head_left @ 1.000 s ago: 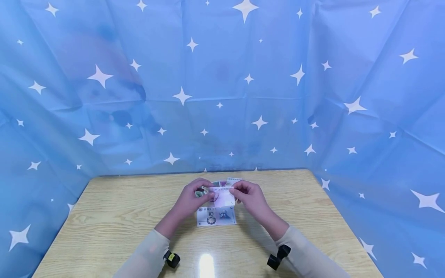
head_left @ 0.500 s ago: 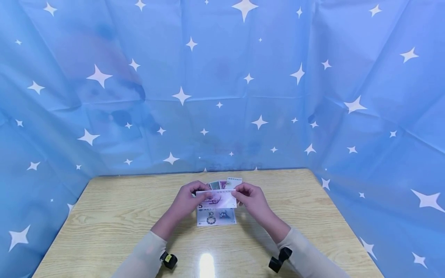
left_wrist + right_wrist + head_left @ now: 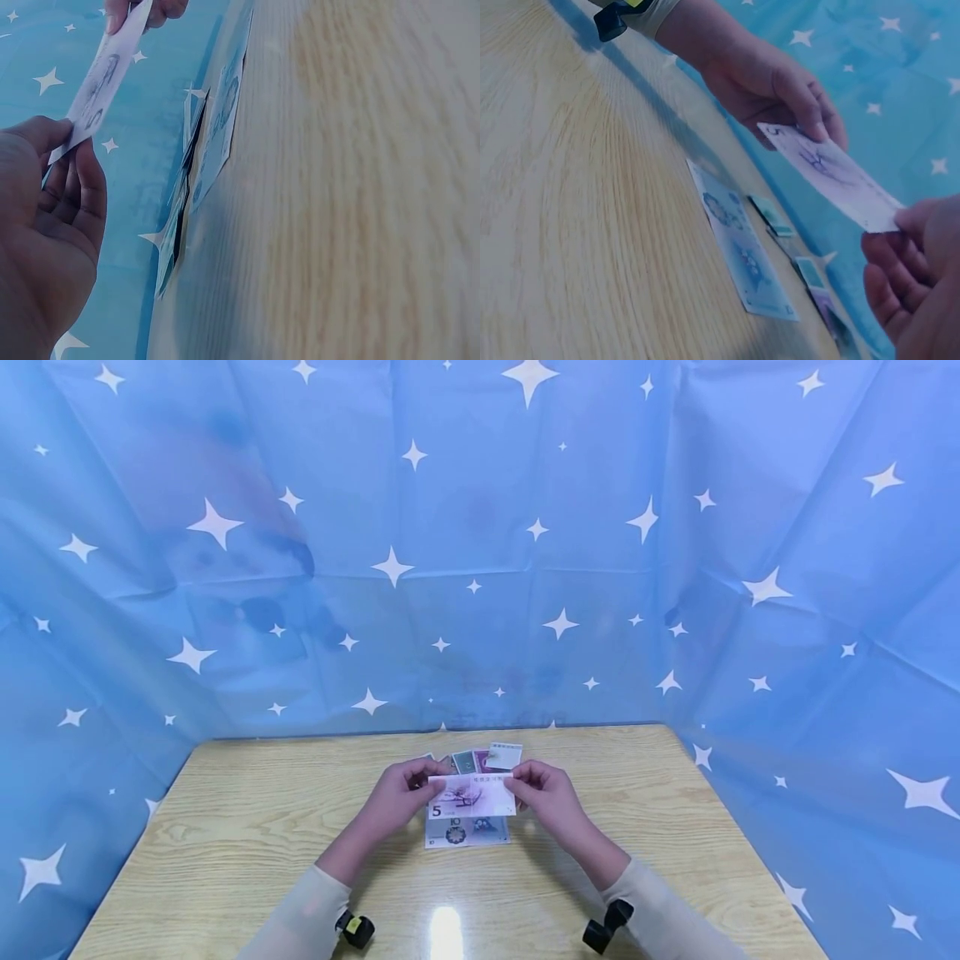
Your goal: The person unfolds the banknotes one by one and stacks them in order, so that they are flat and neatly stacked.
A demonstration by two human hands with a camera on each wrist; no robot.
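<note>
We see a pale pink-purple rectangular paper note marked 5 (image 3: 472, 797) stretched level between two bare hands, raised clear of the light wood-grain table (image 3: 247, 835). The left hand (image 3: 405, 788) pinches the end by the numeral, thumb on top and fingers beneath; the right hand (image 3: 547, 790) pinches the opposite end in the same way. Both grips sit toward the far corners, leaving the printed face bare to us.

We judge the note very light and limp, stiff enough to span the gap but ready to bend, crease or tear if pulled hard. Its smooth face may slide a little under dry fingertips, so we would take it by the short ends, thumb over and fingers under, with only gentle tension.

Below, a flat blue-and-white paper note marked 10 (image 3: 468, 837) lies on the table, partly covered in the head view by the raised one. Behind it we make out overlapping smaller pieces: a dark green paper note (image 3: 464, 762), a magenta paper note (image 3: 482, 760) and a whitish paper note (image 3: 506, 755), their thin edges crisp. The tabletop looks smooth and glossy, and behind it hangs a softly creased blue sheet with white four-pointed stars (image 3: 480, 635)
</note>
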